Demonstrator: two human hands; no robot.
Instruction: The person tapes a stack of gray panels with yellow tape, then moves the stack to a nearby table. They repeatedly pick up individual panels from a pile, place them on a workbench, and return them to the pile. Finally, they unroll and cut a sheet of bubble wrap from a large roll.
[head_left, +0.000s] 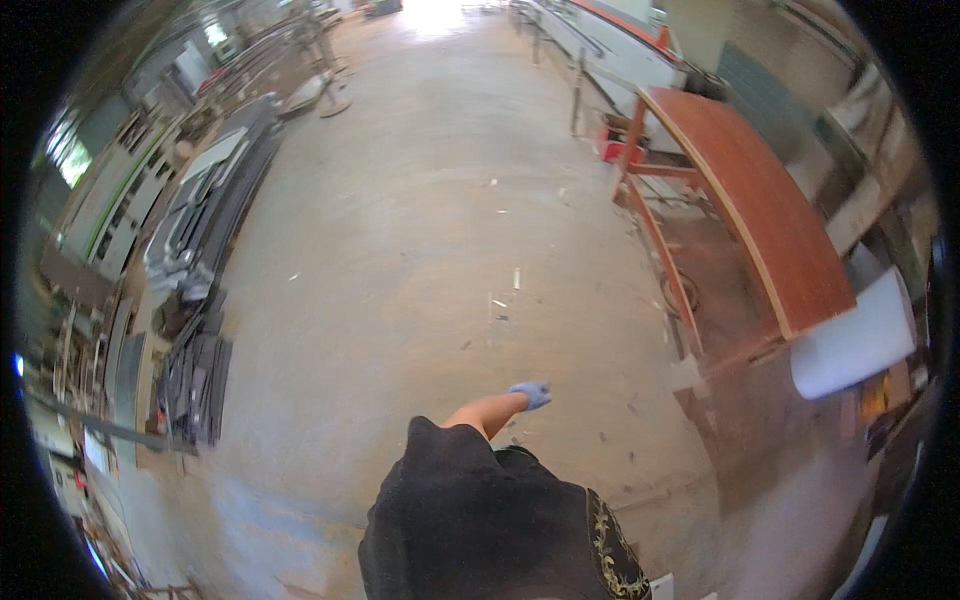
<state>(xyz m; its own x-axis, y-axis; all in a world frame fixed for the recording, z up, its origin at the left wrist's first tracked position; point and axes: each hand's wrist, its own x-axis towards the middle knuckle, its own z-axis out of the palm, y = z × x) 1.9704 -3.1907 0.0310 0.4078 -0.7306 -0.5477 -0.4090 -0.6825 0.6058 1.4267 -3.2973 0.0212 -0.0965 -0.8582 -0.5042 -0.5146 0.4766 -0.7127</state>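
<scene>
My left hand (531, 394), in a light blue glove, swings out in front of my black garment (480, 517) with the forearm bare. It hangs over the concrete floor (420, 247) and touches nothing that I can make out. Its fingers look curled, but blur and small size hide whether anything is in them. My right hand is out of view. Ahead on the floor lie small pale scraps, among them a narrow white strip (517, 278).
Along the right stands a reddish-brown wooden table (757, 195), with a white roll (862, 337) by its near end. A red container (611, 141) sits beyond it, near a long white machine (637, 56). Stacked dark panels (247, 150) and dark strips (199, 382) line the left.
</scene>
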